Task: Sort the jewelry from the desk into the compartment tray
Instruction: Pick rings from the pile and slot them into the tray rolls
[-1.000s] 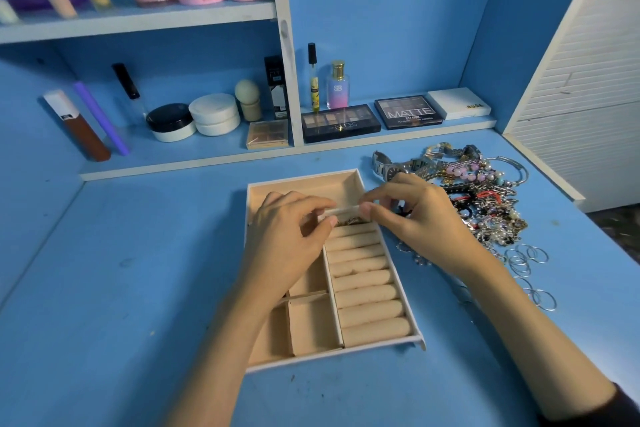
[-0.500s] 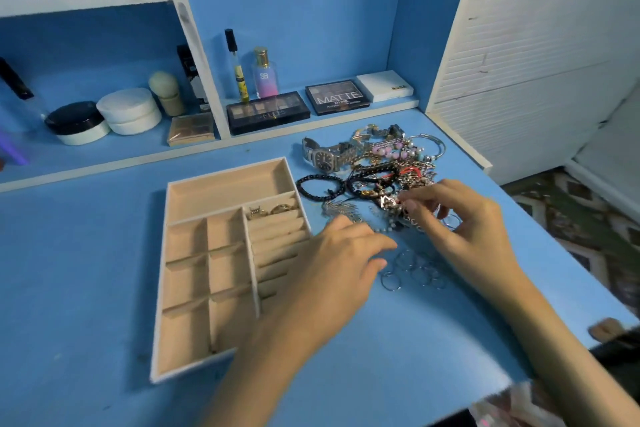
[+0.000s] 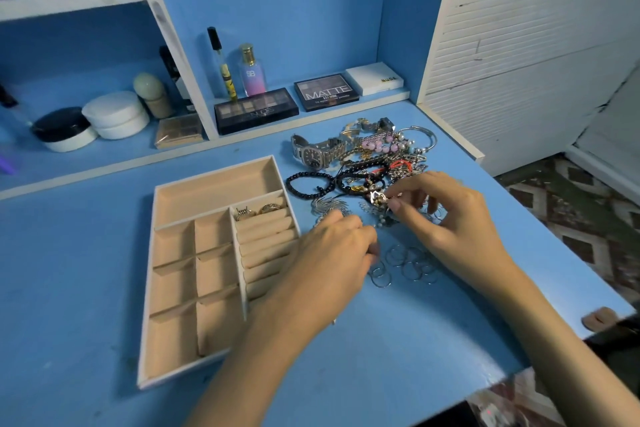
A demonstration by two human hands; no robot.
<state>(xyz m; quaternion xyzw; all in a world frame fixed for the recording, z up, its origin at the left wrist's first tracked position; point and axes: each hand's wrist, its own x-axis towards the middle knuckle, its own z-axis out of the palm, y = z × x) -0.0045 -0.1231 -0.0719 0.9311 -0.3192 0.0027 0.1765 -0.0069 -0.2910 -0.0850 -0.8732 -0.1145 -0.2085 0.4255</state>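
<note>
Blue bench (image 3: 86,288), scuffed paint, near edge cut off lower R. Both hands out over it.

1. L hand (image 3: 329,263): palm down, wrist over the tray's near R corner, fingers curled down beside the loose hoops. Tips hidden, so can't tell if I grip anything.
2. R hand (image 3: 446,218): thumb + forefinger pinch a small silvery piece (image 3: 378,198) at the pile's near edge; other fingers loosely bent above the pile.
3. Loose hoops (image 3: 398,263): thin, silver, several, flat on bench btw my hands, some overlapping.
4. Compartment tray (image 3: 171,336): beige lining, white rim, L of pile, set at a slight angle. One long section across far end, six small sections in two cols on L, ring rolls down R side. Two rings (image 3: 258,211) sit in the farthest roll slot.
5. Jewelry pile (image 3: 398,163): on bench, R of tray, beyond my hands. Incl. silver watch (image 3: 313,153) at far L, black bead bracelet (image 3: 309,184) just beside tray's far R corner, pink bead strand (image 3: 379,146), silver bangle (image 3: 420,139) at far R, red + black bits tangled mid-pile.
6. Low shelf (image 3: 104,156) behind bench, L to R: black-lid jar (image 3: 64,128), white jar (image 3: 116,114), sponge (image 3: 152,94), NUDES palette (image 3: 256,110), perfume bottle (image 3: 252,71), MATTE palette (image 3: 326,91), white compact (image 3: 374,79).
7. White slatted panel (image 3: 519,45), far R.
</note>
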